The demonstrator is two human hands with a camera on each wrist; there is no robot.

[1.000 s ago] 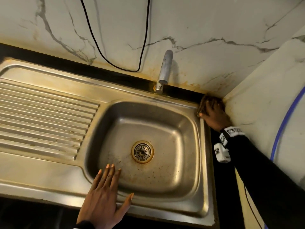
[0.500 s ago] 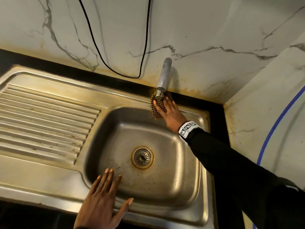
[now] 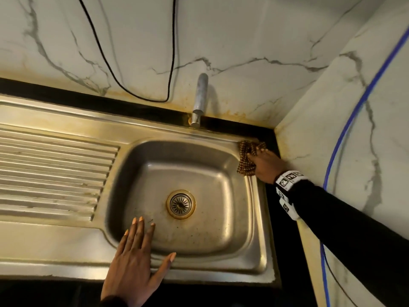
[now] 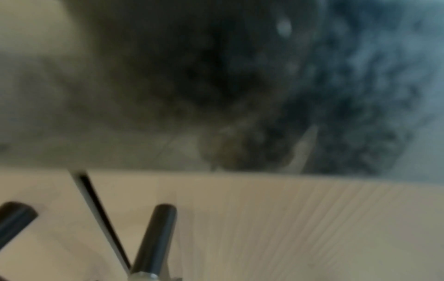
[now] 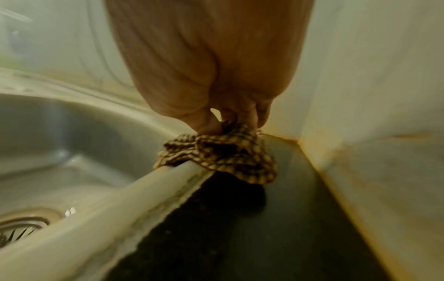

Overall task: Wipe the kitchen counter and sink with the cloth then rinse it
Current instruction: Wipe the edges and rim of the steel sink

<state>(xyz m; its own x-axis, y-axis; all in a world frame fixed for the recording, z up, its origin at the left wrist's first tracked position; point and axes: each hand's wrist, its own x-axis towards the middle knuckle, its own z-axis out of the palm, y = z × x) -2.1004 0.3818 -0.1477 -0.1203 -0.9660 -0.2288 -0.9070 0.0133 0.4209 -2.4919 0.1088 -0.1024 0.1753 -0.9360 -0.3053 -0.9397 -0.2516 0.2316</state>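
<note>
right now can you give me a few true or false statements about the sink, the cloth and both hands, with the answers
1. The right hand presses the cloth at the sink's back right corner. True.
2. The cloth lies over the drain. False: the drain is uncovered in the middle of the basin, well apart from the cloth.
3. The left hand lies flat, fingers spread, on the sink's front rim. True.
4. Water is running from the tap. False: no stream shows below the spout.
5. The left hand holds a second cloth. False: it holds nothing.
</note>
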